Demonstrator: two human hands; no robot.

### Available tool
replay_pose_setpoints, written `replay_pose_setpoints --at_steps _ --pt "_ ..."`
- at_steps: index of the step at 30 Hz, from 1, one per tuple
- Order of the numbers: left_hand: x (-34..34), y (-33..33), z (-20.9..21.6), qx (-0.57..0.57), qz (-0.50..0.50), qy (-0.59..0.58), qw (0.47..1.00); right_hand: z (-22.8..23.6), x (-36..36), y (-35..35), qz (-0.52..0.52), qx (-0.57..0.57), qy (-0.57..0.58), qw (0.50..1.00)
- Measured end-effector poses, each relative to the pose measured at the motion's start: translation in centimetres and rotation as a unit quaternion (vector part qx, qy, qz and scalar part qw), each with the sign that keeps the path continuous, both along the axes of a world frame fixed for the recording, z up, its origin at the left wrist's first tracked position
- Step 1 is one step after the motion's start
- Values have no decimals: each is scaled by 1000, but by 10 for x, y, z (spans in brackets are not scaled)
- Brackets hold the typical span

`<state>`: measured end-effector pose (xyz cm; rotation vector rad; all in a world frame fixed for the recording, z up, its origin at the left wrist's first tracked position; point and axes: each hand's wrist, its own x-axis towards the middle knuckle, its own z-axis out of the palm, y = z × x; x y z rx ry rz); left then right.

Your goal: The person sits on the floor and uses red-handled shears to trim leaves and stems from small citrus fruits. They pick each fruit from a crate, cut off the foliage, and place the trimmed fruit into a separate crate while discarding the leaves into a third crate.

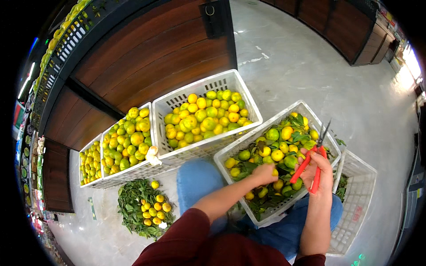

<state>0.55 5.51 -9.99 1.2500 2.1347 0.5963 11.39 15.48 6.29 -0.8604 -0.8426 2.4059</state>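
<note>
A white plastic crate [279, 111] stands tilted across my knees, full of green and yellow mandarins [277, 155] with leaves among them. My left hand [265, 174] reaches into it, fingers closed and pointing down among the fruit. A yellow mandarin shows beside its fingertips; what the fingers hold, if anything, is hidden. Over the crate's right side, my right hand [326, 167] is closed on pruning shears with red handles [302, 169]. Their dark narrow blades point up and away from me, while the handles are spread apart.
White crates of mandarins [204, 117] line the dark wooden stand [155, 48]. A heap of leaves [131, 201] with several mandarins [156, 207] lies on the grey floor to my left. Another white crate [357, 199], with leaves inside, is at my right. A crumpled white thing [153, 156] sits on a crate rim.
</note>
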Motion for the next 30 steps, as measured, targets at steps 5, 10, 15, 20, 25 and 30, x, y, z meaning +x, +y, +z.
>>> replay_pose_setpoints --at_steps 5,10,15,20,25,30 --pt "-29 -9 22 105 293 -556 771 -3 -9 -6 27 10 -3 1000" --pt "-46 -32 79 197 366 -675 610 -3 -16 -11 51 19 -8 998" --pt "-59 -59 80 261 416 -670 557 -2 -19 -16 48 17 -35 998" --pt "-61 -82 86 314 387 -692 523 -20 -22 -26 108 412 -164 890" --pt "-57 -93 99 326 352 -687 546 -19 -20 -54 135 674 -182 703" --pt "-52 -87 101 378 326 -677 540 -32 -11 -65 181 685 -209 674"
